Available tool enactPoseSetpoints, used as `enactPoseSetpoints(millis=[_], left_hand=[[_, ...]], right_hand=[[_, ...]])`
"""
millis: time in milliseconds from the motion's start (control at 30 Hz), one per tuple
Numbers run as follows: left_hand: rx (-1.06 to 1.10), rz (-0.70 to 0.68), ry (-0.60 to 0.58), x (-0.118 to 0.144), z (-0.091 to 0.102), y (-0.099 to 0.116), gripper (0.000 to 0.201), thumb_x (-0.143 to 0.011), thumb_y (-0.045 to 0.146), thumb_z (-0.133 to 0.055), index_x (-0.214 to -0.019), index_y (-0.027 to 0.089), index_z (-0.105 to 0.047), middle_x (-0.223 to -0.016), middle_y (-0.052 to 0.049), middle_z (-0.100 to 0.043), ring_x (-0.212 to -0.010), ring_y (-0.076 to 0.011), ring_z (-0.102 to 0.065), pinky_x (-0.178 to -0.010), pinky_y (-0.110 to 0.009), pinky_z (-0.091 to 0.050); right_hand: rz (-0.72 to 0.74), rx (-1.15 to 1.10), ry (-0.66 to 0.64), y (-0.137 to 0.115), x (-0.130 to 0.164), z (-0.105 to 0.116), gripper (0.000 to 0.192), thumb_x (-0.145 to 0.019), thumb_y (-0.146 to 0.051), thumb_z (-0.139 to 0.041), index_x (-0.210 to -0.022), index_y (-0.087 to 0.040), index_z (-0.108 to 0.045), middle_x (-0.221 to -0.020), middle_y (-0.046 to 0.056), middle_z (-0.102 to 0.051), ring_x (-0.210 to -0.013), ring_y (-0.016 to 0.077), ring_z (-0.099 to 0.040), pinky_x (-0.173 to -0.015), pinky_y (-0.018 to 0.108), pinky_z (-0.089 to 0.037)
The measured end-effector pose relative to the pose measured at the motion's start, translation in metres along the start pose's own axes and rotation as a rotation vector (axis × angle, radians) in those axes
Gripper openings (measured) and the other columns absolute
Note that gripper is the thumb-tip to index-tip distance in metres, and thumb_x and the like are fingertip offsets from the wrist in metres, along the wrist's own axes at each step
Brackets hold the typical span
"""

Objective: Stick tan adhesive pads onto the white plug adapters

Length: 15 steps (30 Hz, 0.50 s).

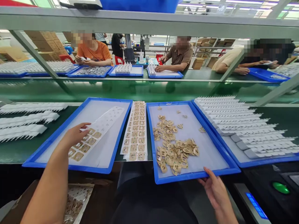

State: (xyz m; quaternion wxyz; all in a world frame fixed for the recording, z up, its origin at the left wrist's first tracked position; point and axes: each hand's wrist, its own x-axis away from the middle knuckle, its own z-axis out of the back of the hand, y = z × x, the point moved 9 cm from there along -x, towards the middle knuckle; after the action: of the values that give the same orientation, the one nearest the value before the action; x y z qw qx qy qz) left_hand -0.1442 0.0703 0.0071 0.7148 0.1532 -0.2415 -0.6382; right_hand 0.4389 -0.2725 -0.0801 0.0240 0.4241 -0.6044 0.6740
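Observation:
My left hand [76,134] reaches over a sheet of adhesive stickers [104,122] lying in the left blue-rimmed tray [127,119]. Its fingers are stretched out and apart, close above the tan stickers at the sheet's near end; whether they touch it I cannot tell. The far part of that sheet is bare backing. My right hand [216,188] grips the near right rim of the middle tray [163,179], thumb on top and fingers beneath. Loose tan flat pieces [175,152] lie heaped in this tray, with a few scattered at its far side.
Between both trays lies a stack of sticker sheets [134,133]. A right-hand tray holds rows of white plastic parts [247,124]; more white rows [23,118] lie at left. Below is an open box of scraps [76,202]. Co-workers [94,51] sit across the green bench.

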Motion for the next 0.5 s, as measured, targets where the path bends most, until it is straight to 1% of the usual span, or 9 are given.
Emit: enactPoseSetpoints(millis=[67,133,200,233,300,367,400,467,500], left_hand=[[0.005,-0.015,0.001,-0.004,-0.009,0.001,0.055,-0.076,0.039,-0.057,-0.128,0.022,-0.058,-0.117,-0.01,-0.061,-0.072,-0.0156,-0.062,-0.046,-0.017,-0.043],[0.009,-0.033,0.031,-0.008,-0.013,0.003,0.058,-0.072,0.039,-0.058,-0.126,0.02,-0.061,-0.118,-0.011,-0.061,-0.078,-0.019,-0.062,-0.045,-0.019,-0.042],[0.014,-0.059,0.049,-0.011,-0.017,0.003,0.061,-0.07,0.042,-0.06,-0.126,0.02,-0.061,-0.121,-0.01,-0.061,-0.09,-0.0228,-0.062,-0.049,-0.02,-0.045],[0.018,-0.073,0.055,-0.011,-0.018,0.002,0.062,-0.07,0.044,-0.06,-0.128,0.02,-0.06,-0.123,-0.01,-0.06,-0.096,-0.0239,-0.061,-0.054,-0.021,-0.047],[0.019,-0.096,0.091,-0.006,-0.016,-0.001,0.066,-0.072,0.046,-0.059,-0.132,0.019,-0.057,-0.128,-0.011,-0.057,-0.108,-0.0251,-0.058,-0.073,-0.026,-0.052],[0.031,-0.124,0.184,0.008,-0.006,-0.003,0.066,-0.076,0.048,-0.057,-0.135,0.019,-0.054,-0.132,-0.011,-0.055,-0.117,-0.0262,-0.055,-0.092,-0.034,-0.048],[0.061,-0.137,0.243,0.019,0.001,-0.004,0.065,-0.078,0.05,-0.056,-0.135,0.019,-0.054,-0.133,-0.011,-0.054,-0.12,-0.0265,-0.053,-0.099,-0.037,-0.045],[0.199,-0.155,0.335,0.049,0.015,-0.006,0.061,-0.081,0.053,-0.055,-0.132,0.019,-0.056,-0.133,-0.009,-0.055,-0.122,-0.0255,-0.053,-0.104,-0.04,-0.042],[0.297,-0.161,0.358,0.067,0.02,-0.007,0.059,-0.082,0.054,-0.055,-0.13,0.019,-0.057,-0.133,-0.009,-0.056,-0.122,-0.0245,-0.053,-0.105,-0.039,-0.042]], right_hand=[[0.073,-0.084,0.043,-0.004,-0.001,0.001,0.078,-0.031,-0.034,-0.079,-0.103,-0.017,-0.054,-0.102,-0.003,-0.06,-0.073,-0.0025,-0.055,-0.066,0.012,-0.056],[0.114,-0.141,0.094,-0.008,0.0,0.008,0.073,-0.03,-0.03,-0.077,-0.099,-0.016,-0.055,-0.099,-0.002,-0.06,-0.074,-0.0036,-0.052,-0.06,0.006,-0.051],[0.119,-0.161,0.137,-0.013,0.004,0.019,0.071,-0.032,-0.028,-0.075,-0.099,-0.017,-0.056,-0.098,-0.003,-0.06,-0.074,-0.0039,-0.051,-0.058,0.005,-0.05],[0.116,-0.152,0.14,-0.016,0.006,0.024,0.07,-0.034,-0.028,-0.074,-0.101,-0.019,-0.057,-0.099,-0.003,-0.06,-0.075,-0.0035,-0.052,-0.058,0.006,-0.05],[0.113,-0.099,0.116,-0.024,0.009,0.029,0.071,-0.041,-0.03,-0.071,-0.11,-0.024,-0.058,-0.106,-0.001,-0.061,-0.078,-0.0006,-0.056,-0.057,0.01,-0.052],[0.142,-0.037,0.109,-0.034,0.011,0.032,0.074,-0.049,-0.036,-0.068,-0.121,-0.035,-0.054,-0.116,0.002,-0.059,-0.088,0.0051,-0.062,-0.054,0.015,-0.051],[0.169,-0.009,0.106,-0.04,0.01,0.032,0.075,-0.052,-0.039,-0.066,-0.126,-0.041,-0.05,-0.12,0.003,-0.057,-0.096,0.0076,-0.063,-0.054,0.017,-0.051],[0.244,0.057,0.064,-0.052,0.003,0.025,0.075,-0.057,-0.045,-0.065,-0.129,-0.047,-0.045,-0.123,0.005,-0.056,-0.113,0.0091,-0.061,-0.057,0.019,-0.052],[0.285,0.103,-0.003,-0.058,-0.002,0.016,0.073,-0.059,-0.049,-0.065,-0.128,-0.046,-0.045,-0.121,0.005,-0.056,-0.117,0.0088,-0.059,-0.059,0.019,-0.052]])
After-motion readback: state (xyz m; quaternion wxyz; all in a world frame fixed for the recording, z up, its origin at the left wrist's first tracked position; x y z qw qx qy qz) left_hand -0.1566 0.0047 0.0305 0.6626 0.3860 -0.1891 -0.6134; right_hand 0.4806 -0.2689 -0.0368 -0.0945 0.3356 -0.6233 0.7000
